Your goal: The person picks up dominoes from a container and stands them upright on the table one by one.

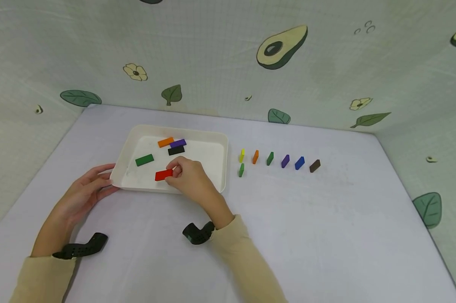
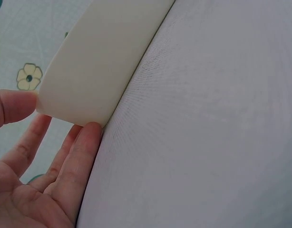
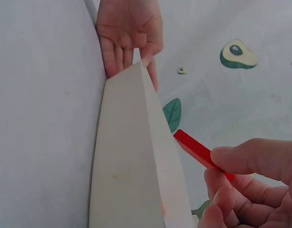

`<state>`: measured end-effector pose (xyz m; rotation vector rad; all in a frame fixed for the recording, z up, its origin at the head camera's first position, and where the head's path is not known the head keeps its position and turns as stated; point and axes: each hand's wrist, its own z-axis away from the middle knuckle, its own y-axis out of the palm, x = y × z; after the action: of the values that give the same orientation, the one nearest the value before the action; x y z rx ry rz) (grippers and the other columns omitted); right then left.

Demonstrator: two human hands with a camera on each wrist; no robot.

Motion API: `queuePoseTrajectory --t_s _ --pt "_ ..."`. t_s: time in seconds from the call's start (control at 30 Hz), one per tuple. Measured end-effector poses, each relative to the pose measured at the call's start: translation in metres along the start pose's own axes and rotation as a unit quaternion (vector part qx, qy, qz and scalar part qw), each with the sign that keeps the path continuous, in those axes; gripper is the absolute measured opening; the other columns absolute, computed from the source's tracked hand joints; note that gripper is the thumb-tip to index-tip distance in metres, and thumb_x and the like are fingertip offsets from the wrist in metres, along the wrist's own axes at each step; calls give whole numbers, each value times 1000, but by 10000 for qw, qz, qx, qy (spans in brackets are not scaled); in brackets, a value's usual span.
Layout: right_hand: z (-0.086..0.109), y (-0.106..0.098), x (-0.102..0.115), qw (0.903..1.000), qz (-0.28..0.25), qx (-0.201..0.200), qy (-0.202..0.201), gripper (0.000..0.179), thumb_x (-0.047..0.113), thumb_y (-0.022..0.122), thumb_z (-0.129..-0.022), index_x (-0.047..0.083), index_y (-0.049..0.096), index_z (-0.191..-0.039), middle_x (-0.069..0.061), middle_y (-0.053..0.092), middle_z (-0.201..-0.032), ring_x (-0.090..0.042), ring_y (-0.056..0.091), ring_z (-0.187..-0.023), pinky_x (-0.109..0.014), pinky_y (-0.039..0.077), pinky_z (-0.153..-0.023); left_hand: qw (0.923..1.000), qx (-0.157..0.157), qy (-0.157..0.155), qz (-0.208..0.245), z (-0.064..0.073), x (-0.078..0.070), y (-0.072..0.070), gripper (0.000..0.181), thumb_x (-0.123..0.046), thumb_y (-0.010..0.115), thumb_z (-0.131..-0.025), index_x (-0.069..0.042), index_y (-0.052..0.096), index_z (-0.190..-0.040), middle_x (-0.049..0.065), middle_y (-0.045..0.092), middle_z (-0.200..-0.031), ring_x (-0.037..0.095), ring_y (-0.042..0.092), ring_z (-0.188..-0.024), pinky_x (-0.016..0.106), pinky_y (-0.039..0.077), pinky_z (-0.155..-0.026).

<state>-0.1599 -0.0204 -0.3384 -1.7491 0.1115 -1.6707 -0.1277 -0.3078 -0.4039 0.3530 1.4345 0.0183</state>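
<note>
My right hand [image 1: 190, 176] pinches a red domino block [image 1: 163, 174] by one end, between thumb and fingers, over the near part of a white tray [image 1: 209, 164]. In the right wrist view the red block sticks out above the tray's rim. Fairly straight fingers of my left hand [image 1: 86, 191] touch the tray's left end; the left wrist view has the thumb at the rim and fingertips against the outer wall. Inside the tray lie a dark green block [image 1: 144, 160], an orange block [image 1: 165, 142], a purple block [image 1: 178, 143] and a black block [image 1: 176, 150].
Right of the tray, several blocks stand on edge in a row, from a yellow block [image 1: 242, 155] to a brown block [image 1: 315, 166]. A light green block [image 1: 241, 170] stands nearer than the yellow one. Patterned cloth [image 1: 213, 63] rises behind the white table [image 1: 326, 235].
</note>
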Motion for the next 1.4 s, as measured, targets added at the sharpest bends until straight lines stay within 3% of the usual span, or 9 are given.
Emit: queuePoseTrajectory --t_s 0.2,0.73,1.4 --pt "9 -14 -2 9995 40 -168 -261 20 12 67 -85 9 60 -103 0 55 -78 -10 50 -70 -12 43 -56 10000 -16 -1 -12 0 0 0 36 0 46 -96 -13 44 -129 -2 62 -112 10 66 -97 22 55 -82" --pt "32 -46 0 9980 289 -356 -444 19 10 62 -86 12 58 -105 -1 54 -79 -14 50 -71 -16 40 -55 9999 29 53 152 1 0 0 36 2 45 -95 -12 46 -129 -1 63 -112 10 66 -97 23 55 -83" --pt "51 -89 -18 9946 274 -995 -136 21 11 62 -85 13 58 -106 -2 55 -82 -17 51 -76 -24 43 -60 9999 -46 12 91 0 1 1 36 1 46 -95 -13 45 -128 -2 63 -112 10 66 -97 23 55 -82"
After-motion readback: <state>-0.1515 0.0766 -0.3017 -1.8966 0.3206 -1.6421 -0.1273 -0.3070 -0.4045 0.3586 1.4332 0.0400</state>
